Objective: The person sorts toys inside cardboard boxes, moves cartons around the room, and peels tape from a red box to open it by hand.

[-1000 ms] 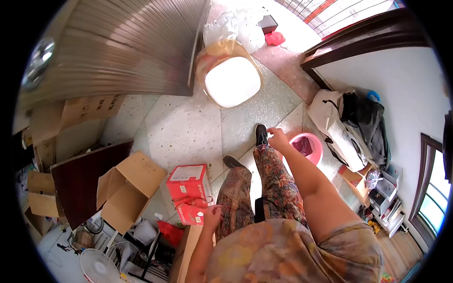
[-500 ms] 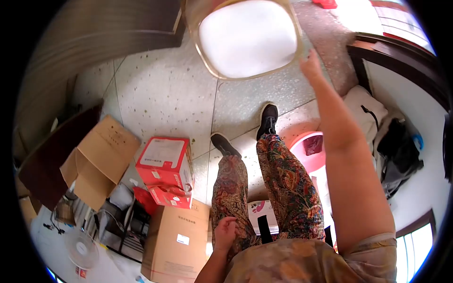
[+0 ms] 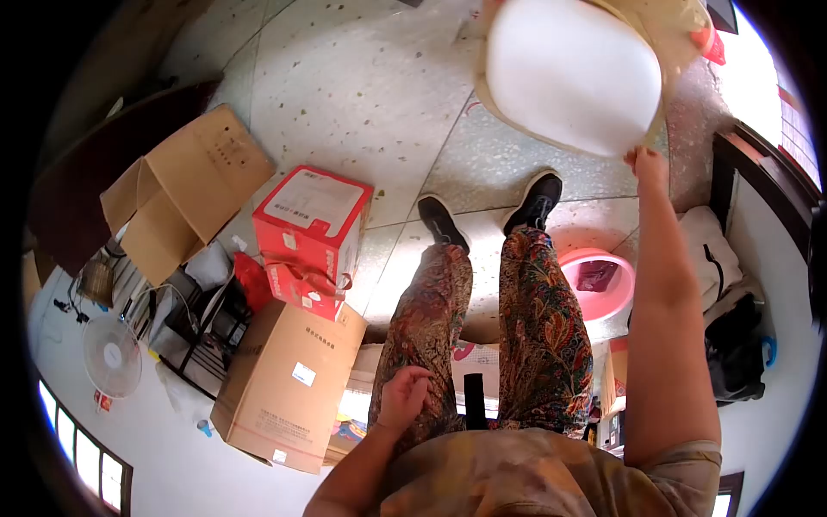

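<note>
A chair-like piece with a smooth white seat point(image 3: 573, 73) and a tan rim stands at the top right; its lower parts are hidden. My right hand point(image 3: 646, 164) is stretched forward, its fingers closed on the near right edge of that rim. Close to my thigh, over the patterned trousers point(image 3: 543, 336), hangs my left hand point(image 3: 405, 398). Its fingers are loosely curled and I see nothing in them.
To the left stand an open cardboard box point(image 3: 194, 185), a red and white carton point(image 3: 310, 228) and a tall brown carton point(image 3: 289, 388). A pink basin point(image 3: 594, 306) sits right of my legs. A white fan point(image 3: 112, 355) is at far left, bags point(image 3: 732, 345) at right.
The view has swung, so the boxes sit higher and the white seat farther right. My right hand's fingers, stretched beside the rim before, are now curled at its edge. My left hand stays by my thigh.
</note>
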The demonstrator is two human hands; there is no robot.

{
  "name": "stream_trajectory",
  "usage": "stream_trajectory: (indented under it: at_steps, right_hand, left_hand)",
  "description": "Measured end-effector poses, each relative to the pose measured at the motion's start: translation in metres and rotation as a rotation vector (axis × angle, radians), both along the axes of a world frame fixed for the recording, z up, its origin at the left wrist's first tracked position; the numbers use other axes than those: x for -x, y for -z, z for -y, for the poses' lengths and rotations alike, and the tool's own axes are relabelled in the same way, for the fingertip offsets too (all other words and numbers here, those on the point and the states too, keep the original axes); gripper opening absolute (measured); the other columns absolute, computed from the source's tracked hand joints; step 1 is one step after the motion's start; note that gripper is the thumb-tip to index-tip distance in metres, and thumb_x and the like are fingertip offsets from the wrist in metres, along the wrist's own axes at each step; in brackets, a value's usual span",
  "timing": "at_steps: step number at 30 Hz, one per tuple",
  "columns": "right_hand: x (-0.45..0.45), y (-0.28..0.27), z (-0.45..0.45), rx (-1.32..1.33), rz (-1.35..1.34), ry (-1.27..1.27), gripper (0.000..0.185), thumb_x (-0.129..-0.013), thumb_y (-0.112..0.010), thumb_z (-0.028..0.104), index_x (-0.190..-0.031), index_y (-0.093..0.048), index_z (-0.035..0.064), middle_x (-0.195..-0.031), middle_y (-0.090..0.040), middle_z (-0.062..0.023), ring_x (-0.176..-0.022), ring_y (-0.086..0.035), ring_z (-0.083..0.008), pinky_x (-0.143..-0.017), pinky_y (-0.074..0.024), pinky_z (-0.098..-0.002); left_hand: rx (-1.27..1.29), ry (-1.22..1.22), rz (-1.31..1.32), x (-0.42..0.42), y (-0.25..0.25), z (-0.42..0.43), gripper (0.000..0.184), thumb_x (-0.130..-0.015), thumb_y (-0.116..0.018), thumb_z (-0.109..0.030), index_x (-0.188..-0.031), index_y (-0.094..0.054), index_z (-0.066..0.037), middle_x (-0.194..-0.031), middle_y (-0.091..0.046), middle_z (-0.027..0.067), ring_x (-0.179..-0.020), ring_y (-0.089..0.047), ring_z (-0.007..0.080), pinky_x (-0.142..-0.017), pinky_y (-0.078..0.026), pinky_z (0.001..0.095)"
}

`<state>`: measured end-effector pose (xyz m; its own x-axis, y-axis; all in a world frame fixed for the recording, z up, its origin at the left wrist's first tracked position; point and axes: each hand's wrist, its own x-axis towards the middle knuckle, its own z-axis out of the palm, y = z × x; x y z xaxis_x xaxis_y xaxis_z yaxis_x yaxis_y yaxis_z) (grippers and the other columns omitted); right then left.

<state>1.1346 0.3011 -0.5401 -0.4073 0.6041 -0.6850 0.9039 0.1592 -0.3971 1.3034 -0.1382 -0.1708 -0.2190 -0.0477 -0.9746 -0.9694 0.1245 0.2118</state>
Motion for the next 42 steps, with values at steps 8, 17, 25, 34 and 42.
stream_trajectory:
  at_steps: [8,17,25,34,42]
  right_hand:
    - [-0.111,-0.034,0.070,0.074,0.075,0.062,0.040,-0.071,-0.051,-0.001,-0.107,-0.034,0.0002,-0.069,-0.058,-0.0136,-0.052,-0.058,-0.0187,-0.035,-0.0374,-0.0249]
    - [-0.146,-0.078,0.103,0.570,0.262,0.383,0.021,-0.075,-0.055,0.016,-0.091,-0.047,0.0048,-0.087,-0.052,-0.0082,-0.082,-0.054,-0.0198,-0.061,-0.0460,-0.0301]
    - [-0.079,-0.085,0.115,0.092,0.400,-0.760,0.048,-0.072,-0.053,0.013,-0.118,-0.042,0.0035,-0.100,-0.053,-0.0134,-0.070,-0.054,-0.0176,-0.050,-0.0451,-0.0285]
    - [0.010,-0.184,0.197,0.112,0.364,-1.180,0.041,-0.073,-0.051,0.013,-0.113,-0.046,0.0051,-0.080,-0.056,-0.0062,-0.062,-0.052,-0.0145,-0.051,-0.0452,-0.0277]
    - [0.019,-0.235,0.352,0.155,0.154,-1.583,0.035,-0.075,-0.055,0.013,-0.108,-0.050,0.0064,-0.085,-0.056,-0.0062,-0.074,-0.054,-0.0144,-0.062,-0.0470,-0.0275]
  left_hand:
    - [-0.008,0.020,-0.050,-0.002,-0.002,0.052,0.011,-0.083,-0.045,-0.004,-0.093,-0.050,-0.001,-0.071,-0.054,0.0046,-0.052,-0.051,0.0065,-0.048,-0.041,0.0188]
    - [-0.068,-0.265,-0.002,-0.038,-0.006,0.076,0.010,-0.083,-0.046,-0.005,-0.091,-0.051,-0.001,-0.068,-0.053,0.0033,-0.051,-0.050,0.0061,-0.047,-0.041,0.0185]
    - [-0.112,-0.571,-0.090,-0.081,-0.001,0.044,0.010,-0.083,-0.047,-0.007,-0.090,-0.051,-0.001,-0.065,-0.052,0.0024,-0.048,-0.050,0.0061,-0.042,-0.039,0.0189]
    - [0.022,-0.823,-0.293,-0.121,0.006,0.020,0.010,-0.084,-0.045,-0.008,-0.091,-0.051,-0.003,-0.065,-0.050,0.0022,-0.046,-0.050,0.0074,-0.037,-0.035,0.0191]
    - [0.249,-0.963,-0.290,-0.127,0.007,0.063,0.010,-0.080,-0.050,-0.009,-0.087,-0.055,-0.003,-0.064,-0.058,0.0064,-0.054,-0.055,0.0113,-0.050,-0.044,0.0250]
